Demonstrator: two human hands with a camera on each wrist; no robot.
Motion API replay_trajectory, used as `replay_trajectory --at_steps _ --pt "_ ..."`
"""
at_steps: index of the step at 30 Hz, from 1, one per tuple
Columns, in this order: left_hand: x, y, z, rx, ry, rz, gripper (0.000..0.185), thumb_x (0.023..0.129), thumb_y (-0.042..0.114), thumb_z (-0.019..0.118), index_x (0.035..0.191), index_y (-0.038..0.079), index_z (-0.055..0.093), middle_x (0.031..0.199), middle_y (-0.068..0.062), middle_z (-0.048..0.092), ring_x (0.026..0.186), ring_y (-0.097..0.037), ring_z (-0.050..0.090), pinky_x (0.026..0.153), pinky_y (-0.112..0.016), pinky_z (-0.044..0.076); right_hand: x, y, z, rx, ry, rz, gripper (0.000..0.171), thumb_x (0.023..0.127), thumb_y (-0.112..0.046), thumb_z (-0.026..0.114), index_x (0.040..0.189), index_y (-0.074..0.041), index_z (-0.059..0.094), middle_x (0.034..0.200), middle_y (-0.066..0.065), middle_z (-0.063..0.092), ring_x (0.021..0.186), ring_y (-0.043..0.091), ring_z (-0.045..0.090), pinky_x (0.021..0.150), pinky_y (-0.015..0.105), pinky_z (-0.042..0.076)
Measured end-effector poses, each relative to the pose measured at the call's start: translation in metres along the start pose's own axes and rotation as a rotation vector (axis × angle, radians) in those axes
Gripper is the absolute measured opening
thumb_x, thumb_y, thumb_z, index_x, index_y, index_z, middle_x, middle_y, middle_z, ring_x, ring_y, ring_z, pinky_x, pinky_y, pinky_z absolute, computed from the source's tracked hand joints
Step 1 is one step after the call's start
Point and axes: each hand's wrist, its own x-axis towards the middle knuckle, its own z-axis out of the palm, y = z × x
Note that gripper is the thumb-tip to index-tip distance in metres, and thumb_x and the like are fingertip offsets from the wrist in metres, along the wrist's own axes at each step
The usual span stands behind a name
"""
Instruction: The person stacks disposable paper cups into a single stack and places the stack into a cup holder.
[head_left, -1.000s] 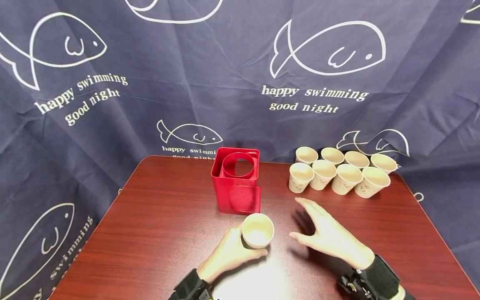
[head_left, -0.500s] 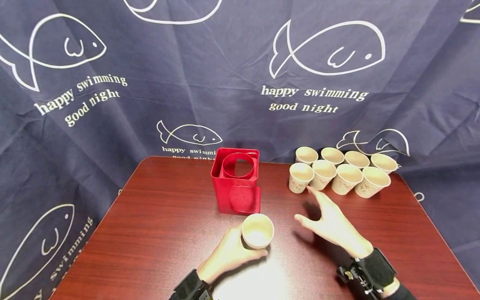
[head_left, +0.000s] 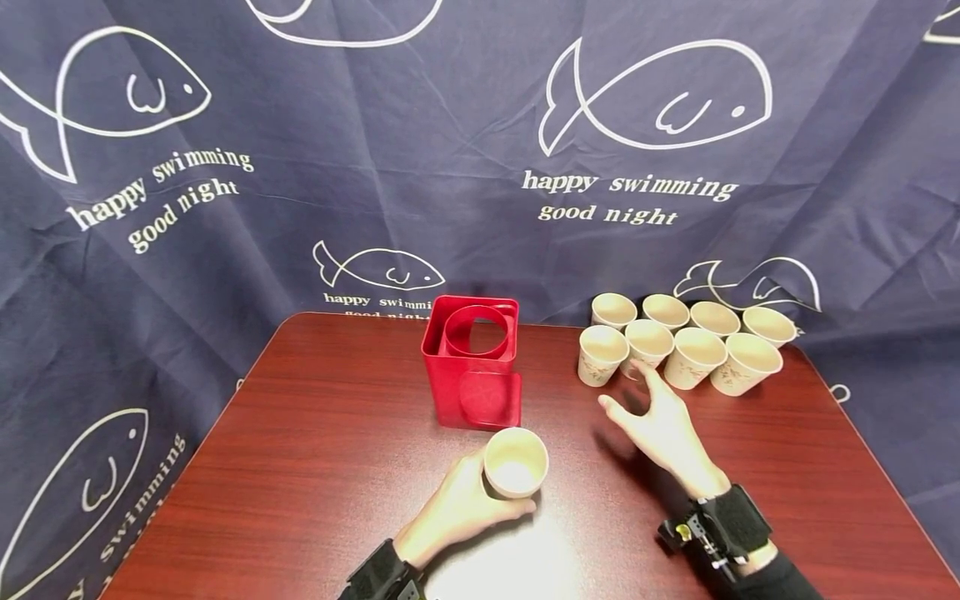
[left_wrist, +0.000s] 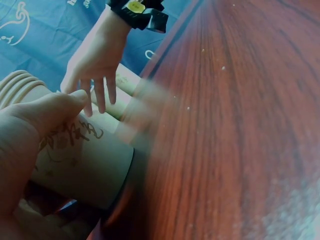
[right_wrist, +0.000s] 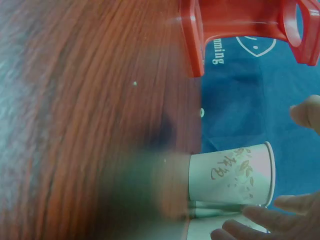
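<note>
My left hand (head_left: 461, 504) grips a white paper cup (head_left: 515, 462) that stands on the dark red table (head_left: 315, 467), just in front of a red square cup holder (head_left: 472, 360). In the left wrist view the thumb (left_wrist: 45, 112) lies across the printed side of the cup (left_wrist: 80, 165). My right hand (head_left: 660, 421) hovers open over the table, fingers spread, its fingertips (head_left: 641, 367) close to the near row of a group of several paper cups (head_left: 678, 342) at the back right. In the right wrist view the nearest printed cup (right_wrist: 232, 175) stands just ahead of the fingers (right_wrist: 250, 227).
A dark blue cloth (head_left: 480, 150) with white fish prints hangs behind and around the table. The red holder has a round hole in its top and an open front. The table's right edge (head_left: 877, 467) runs close to the cup group.
My right hand has moved forward and to the right, from beside the held cup toward the group of cups. The left hand and its cup have stayed still.
</note>
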Motion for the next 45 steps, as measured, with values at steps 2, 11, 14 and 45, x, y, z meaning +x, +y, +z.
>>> replay_trajectory --at_steps 2,11,14,45 --pt "0.0 0.0 0.0 0.001 0.0 0.002 0.064 0.072 0.04 0.094 0.128 0.031 0.063 0.107 0.015 0.072 0.097 -0.002 0.067 0.09 -0.03 0.056 0.002 -0.001 0.001 0.017 0.008 0.016 0.079 0.091 -0.043 0.076 0.153 -0.007 0.042 0.146 0.023 0.057 0.134 0.042 0.055 0.11 0.058 0.042" --pt "0.0 0.001 0.0 0.003 -0.003 0.01 0.065 0.072 0.042 0.093 0.128 0.031 0.063 0.107 0.015 0.072 0.097 -0.002 0.066 0.09 -0.03 0.056 0.009 -0.004 0.003 0.074 0.017 0.059 0.076 0.091 -0.039 0.077 0.15 -0.003 0.045 0.143 0.026 0.058 0.133 0.042 0.056 0.11 0.058 0.042" --pt "0.0 0.001 0.0 0.009 -0.001 0.017 0.065 0.072 0.042 0.093 0.129 0.03 0.063 0.108 0.015 0.072 0.097 -0.002 0.066 0.09 -0.03 0.056 0.012 -0.005 0.005 0.082 0.022 0.074 0.075 0.091 -0.039 0.077 0.149 -0.003 0.046 0.142 0.026 0.058 0.133 0.042 0.055 0.111 0.057 0.042" --pt "0.0 -0.001 0.0 -0.003 -0.005 0.0 0.066 0.071 0.041 0.094 0.129 0.032 0.063 0.108 0.016 0.072 0.098 -0.002 0.067 0.091 -0.03 0.056 0.054 -0.01 0.022 0.165 0.015 0.101 0.084 0.093 -0.033 0.075 0.156 -0.001 0.03 0.14 0.027 0.06 0.124 0.044 0.062 0.106 0.055 0.048"
